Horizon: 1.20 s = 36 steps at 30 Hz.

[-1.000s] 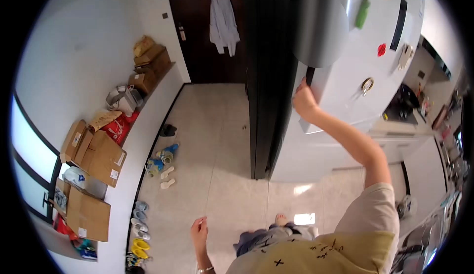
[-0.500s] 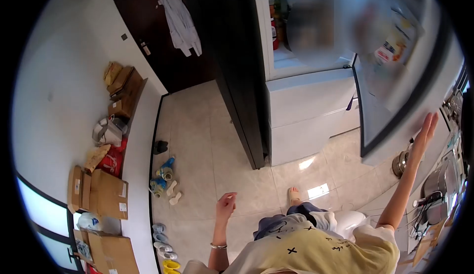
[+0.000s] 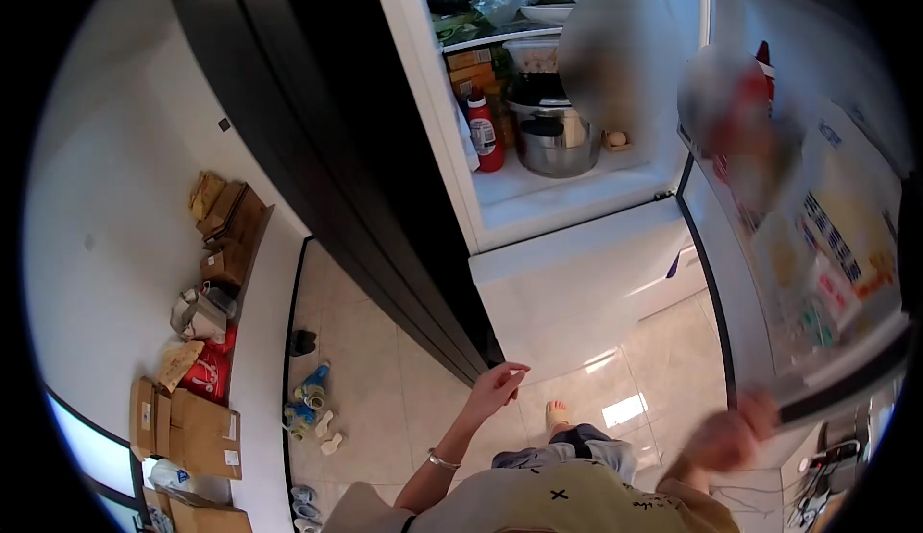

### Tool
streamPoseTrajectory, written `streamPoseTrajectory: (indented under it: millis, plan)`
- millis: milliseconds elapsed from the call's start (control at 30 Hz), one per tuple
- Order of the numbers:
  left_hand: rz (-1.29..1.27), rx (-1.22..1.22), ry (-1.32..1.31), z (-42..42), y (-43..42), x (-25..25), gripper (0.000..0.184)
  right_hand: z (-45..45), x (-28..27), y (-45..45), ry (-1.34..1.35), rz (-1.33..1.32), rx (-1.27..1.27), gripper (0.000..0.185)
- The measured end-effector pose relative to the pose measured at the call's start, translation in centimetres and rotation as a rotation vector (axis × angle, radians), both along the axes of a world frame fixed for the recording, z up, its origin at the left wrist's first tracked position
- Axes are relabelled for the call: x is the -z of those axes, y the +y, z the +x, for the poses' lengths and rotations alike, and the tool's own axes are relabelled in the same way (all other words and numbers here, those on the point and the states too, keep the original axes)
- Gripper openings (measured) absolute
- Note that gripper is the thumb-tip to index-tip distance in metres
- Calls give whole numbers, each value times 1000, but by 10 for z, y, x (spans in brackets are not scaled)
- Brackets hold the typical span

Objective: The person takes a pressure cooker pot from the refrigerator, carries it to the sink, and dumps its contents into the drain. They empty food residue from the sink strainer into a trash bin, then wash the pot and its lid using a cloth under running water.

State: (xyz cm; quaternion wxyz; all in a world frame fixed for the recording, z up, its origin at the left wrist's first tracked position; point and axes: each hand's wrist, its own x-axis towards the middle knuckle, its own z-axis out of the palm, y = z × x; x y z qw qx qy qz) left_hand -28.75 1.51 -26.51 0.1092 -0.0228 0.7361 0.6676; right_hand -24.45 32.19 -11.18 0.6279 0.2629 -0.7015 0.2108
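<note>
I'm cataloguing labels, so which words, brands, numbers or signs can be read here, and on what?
"x": a mark on the shirt; its smaller writing is unreadable.
Package in the fridge door: bold characters, too blurred to read.
Red bottle: label too small.
Red bag: white print too small.
Cardboard box: labels too small.
No brand or number is legible.

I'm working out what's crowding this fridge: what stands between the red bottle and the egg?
In the head view, a silvery pot stands between the red bottle and the egg.
</note>
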Motion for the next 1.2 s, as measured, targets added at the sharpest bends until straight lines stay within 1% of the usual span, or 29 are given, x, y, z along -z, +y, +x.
streamPoseTrajectory:
  millis: [33, 67, 100, 133, 167, 200, 267, 333, 433, 533, 633, 667, 767, 800, 900, 933, 1033, 1067, 1167, 1200]
  plan:
    - [-3, 21, 22, -19, 6, -7, 21, -45, -2, -26, -97, -87, -237, 18]
    - [-13, 24, 33, -34, 14, -17, 22, -92, -7, -52, -246, -166, -211, 17]
    - [-1, 15, 38, -48, 18, -23, 22, -138, -18, -71, -329, -203, -270, 24]
    - [12, 5, 43, -60, 22, -28, 22, -185, -18, -83, -432, -335, -409, 17]
    - [27, -6, 52, -71, 25, -32, 22, -229, -19, -94, -722, -636, -651, 18]
    - [38, -20, 44, -80, 26, -34, 22, -267, -32, -101, -826, -810, -966, 27]
    - [58, -45, 18, -85, 21, -35, 22, -337, -53, -111, -1032, -1096, -1293, 44]
    - [44, -97, -13, -83, 15, -37, 22, -394, -67, -122, -1058, -1105, -1277, 63]
    - [38, -160, -47, -81, 0, -41, 22, -453, -88, -135, -1118, -1170, -1214, 76]
    - [43, -191, -67, -85, -17, -46, 21, -484, -102, -148, -1201, -1207, -1092, 81]
    - [27, -188, -53, -93, -30, -48, 21, -495, -110, -150, -1216, -1181, -1088, 81]
    - [52, -176, -40, -96, -33, -49, 20, -497, -111, -151, -1183, -1180, -1131, 75]
    - [83, -153, -19, -106, -42, -55, 20, -490, -122, -152, -1193, -1152, -1120, 80]
    - [70, -151, -14, -110, -43, -55, 20, -495, -119, -154, -1165, -1201, -1099, 75]
    - [70, -114, -23, -115, -47, -53, 20, -500, -119, -150, -1144, -1201, -1129, 69]
    - [75, -99, -28, -117, -49, -53, 20, -495, -120, -149, -1145, -1237, -1109, 61]
    - [93, -57, -62, -123, -54, -49, 21, -476, -107, -142, -1133, -1260, -1181, 56]
    - [101, -44, -78, -125, -55, -48, 21, -462, -100, -138, -1109, -1256, -1204, 51]
    - [104, 8, -71, -133, -56, -50, 22, -416, -78, -125, -1080, -1123, -1204, 53]
    - [84, 27, -66, -136, -57, -49, 21, -395, -74, -124, -1067, -1127, -1182, 51]
